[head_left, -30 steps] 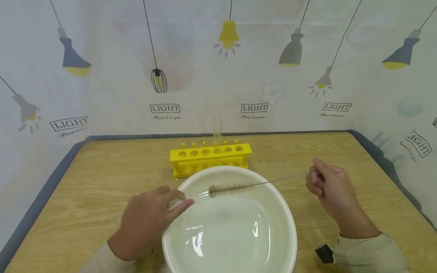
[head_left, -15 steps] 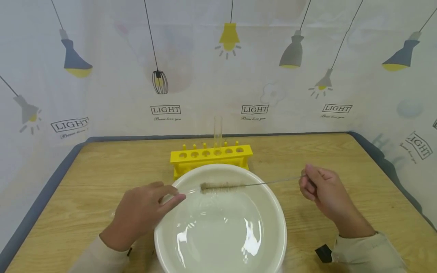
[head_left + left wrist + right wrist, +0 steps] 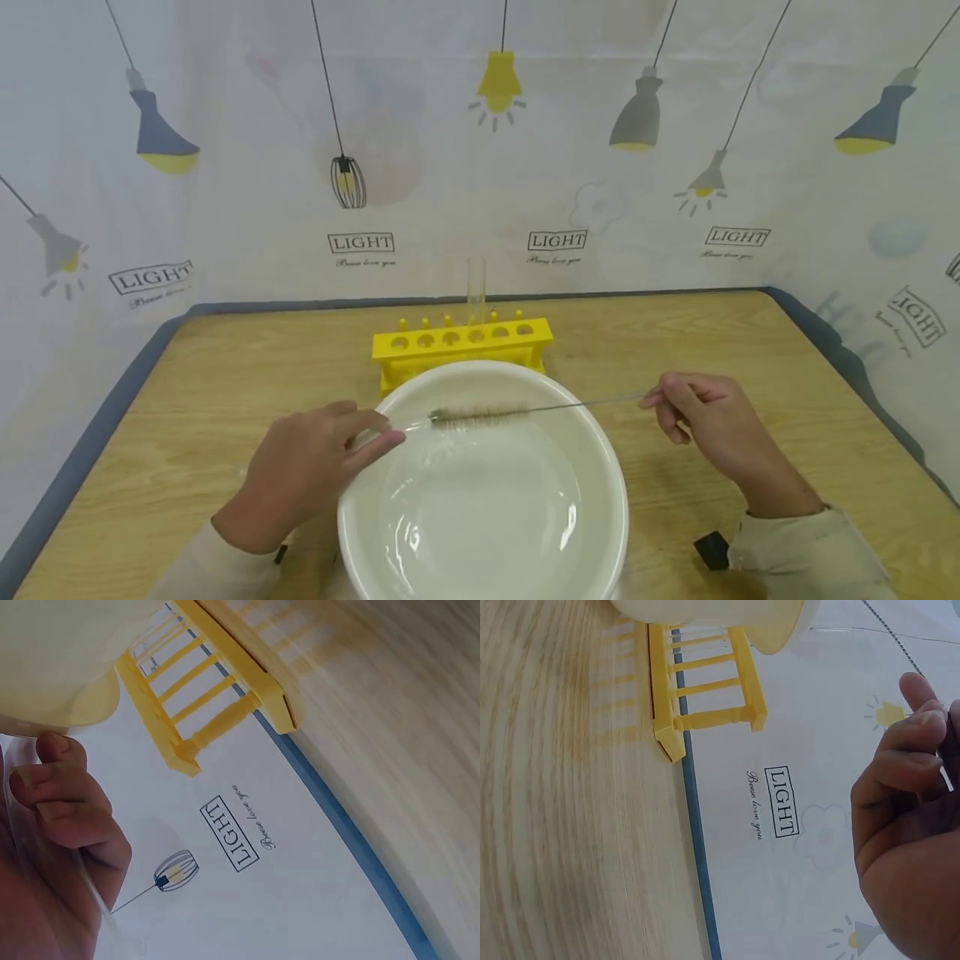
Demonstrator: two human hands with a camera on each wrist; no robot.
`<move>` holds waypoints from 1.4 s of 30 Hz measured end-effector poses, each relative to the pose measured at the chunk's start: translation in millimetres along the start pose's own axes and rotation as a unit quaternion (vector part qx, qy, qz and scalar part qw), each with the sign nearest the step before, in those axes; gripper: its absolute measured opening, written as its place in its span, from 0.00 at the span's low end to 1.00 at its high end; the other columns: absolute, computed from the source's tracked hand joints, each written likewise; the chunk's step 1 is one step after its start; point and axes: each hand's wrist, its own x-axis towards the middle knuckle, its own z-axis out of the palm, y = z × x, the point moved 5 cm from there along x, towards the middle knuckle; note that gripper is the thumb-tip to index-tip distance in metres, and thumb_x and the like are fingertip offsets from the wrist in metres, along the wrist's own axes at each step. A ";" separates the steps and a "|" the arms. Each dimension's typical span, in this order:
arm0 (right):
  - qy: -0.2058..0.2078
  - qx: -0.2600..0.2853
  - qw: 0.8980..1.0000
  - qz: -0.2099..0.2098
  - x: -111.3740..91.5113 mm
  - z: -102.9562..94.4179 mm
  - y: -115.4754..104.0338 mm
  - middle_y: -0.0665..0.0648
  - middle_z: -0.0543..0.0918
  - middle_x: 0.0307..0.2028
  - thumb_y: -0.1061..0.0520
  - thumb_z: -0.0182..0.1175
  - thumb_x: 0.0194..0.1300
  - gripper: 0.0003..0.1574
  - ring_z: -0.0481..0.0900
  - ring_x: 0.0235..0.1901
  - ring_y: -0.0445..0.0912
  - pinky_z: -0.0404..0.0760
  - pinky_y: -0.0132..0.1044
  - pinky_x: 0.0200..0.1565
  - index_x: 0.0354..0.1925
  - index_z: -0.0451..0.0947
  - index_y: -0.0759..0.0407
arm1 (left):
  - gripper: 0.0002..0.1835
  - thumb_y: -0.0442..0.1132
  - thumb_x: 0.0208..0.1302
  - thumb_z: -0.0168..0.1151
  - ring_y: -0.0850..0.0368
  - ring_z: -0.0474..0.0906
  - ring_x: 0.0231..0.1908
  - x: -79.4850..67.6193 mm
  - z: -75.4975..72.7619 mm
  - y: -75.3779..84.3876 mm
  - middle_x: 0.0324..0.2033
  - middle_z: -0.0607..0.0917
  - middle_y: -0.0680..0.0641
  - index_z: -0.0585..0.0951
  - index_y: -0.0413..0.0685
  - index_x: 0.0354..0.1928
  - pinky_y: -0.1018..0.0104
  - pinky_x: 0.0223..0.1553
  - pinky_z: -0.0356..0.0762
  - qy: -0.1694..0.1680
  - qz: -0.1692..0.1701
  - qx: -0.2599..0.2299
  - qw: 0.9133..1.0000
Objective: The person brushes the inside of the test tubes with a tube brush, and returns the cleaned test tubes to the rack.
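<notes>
My left hand (image 3: 307,462) holds a clear glass test tube (image 3: 414,424) over the left rim of a white basin (image 3: 618,500). In the left wrist view its fingers curl around the clear tube (image 3: 91,889). The thumb and fingers of my right hand (image 3: 716,429) pinch the thin wire handle of a test tube brush (image 3: 480,412). The brush lies nearly level above the basin, its tan bristles pointing left. Its tip is right at the tube's mouth. Shiny water fills part of the basin below.
Behind the basin stands a yellow test tube rack (image 3: 461,340), with another clear test tube (image 3: 476,292) upright in it. The wooden table (image 3: 262,358) ends at a printed wall sheet (image 3: 450,183). A small black piece (image 3: 712,551) is beside the right sleeve.
My right hand and the brush have moved left and slightly down. The left hand and the basin have also shifted a little left in view. Ripples and reflections in the basin have changed.
</notes>
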 end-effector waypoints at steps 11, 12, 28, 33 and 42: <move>-0.030 -0.037 0.999 -0.014 0.1 10.5 -8.4 0.50 0.74 0.18 0.67 0.46 0.77 0.20 0.71 0.17 0.43 0.74 0.36 0.21 0.37 0.84 0.62 | 0.09 0.59 0.61 0.67 0.74 0.67 0.20 0.3 -3.0 -11.3 0.25 0.80 0.66 0.88 0.68 0.36 0.75 0.21 0.64 0.006 0.006 0.000 1.000; -0.031 -0.043 0.998 -0.018 0.0 10.6 -9.1 0.49 0.74 0.18 0.67 0.47 0.77 0.20 0.71 0.17 0.43 0.74 0.35 0.21 0.36 0.84 0.60 | 0.09 0.59 0.61 0.67 0.75 0.68 0.20 0.3 -2.9 -11.3 0.25 0.81 0.66 0.88 0.69 0.37 0.75 0.21 0.65 0.002 0.007 -0.003 1.000; -0.062 0.039 0.988 -0.136 -1.8 13.1 -25.0 0.51 0.75 0.21 0.79 0.45 0.70 0.24 0.69 0.18 0.41 0.71 0.33 0.21 0.43 0.86 0.63 | 0.17 0.57 0.71 0.57 0.71 0.59 0.17 -1.0 -29.0 4.9 0.14 0.64 0.66 0.76 0.68 0.22 0.74 0.22 0.62 -0.055 -0.017 -0.012 0.998; -0.059 0.039 0.989 -0.126 -3.6 12.7 -30.4 0.51 0.75 0.20 0.78 0.45 0.71 0.24 0.70 0.18 0.41 0.72 0.34 0.21 0.42 0.86 0.62 | 0.19 0.49 0.72 0.57 0.71 0.56 0.16 -2.5 -35.4 12.2 0.13 0.57 0.65 0.68 0.65 0.20 0.74 0.20 0.57 -0.020 0.024 -0.005 1.000; -0.001 -0.014 1.000 -0.008 -4.1 12.4 -27.2 0.50 0.72 0.16 0.65 0.43 0.79 0.22 0.69 0.16 0.44 0.70 0.37 0.19 0.29 0.79 0.63 | 0.28 0.59 0.80 0.36 0.71 0.61 0.15 -3.1 -39.6 23.8 0.18 0.80 0.60 0.79 0.56 0.28 0.76 0.15 0.58 0.109 0.128 0.021 0.985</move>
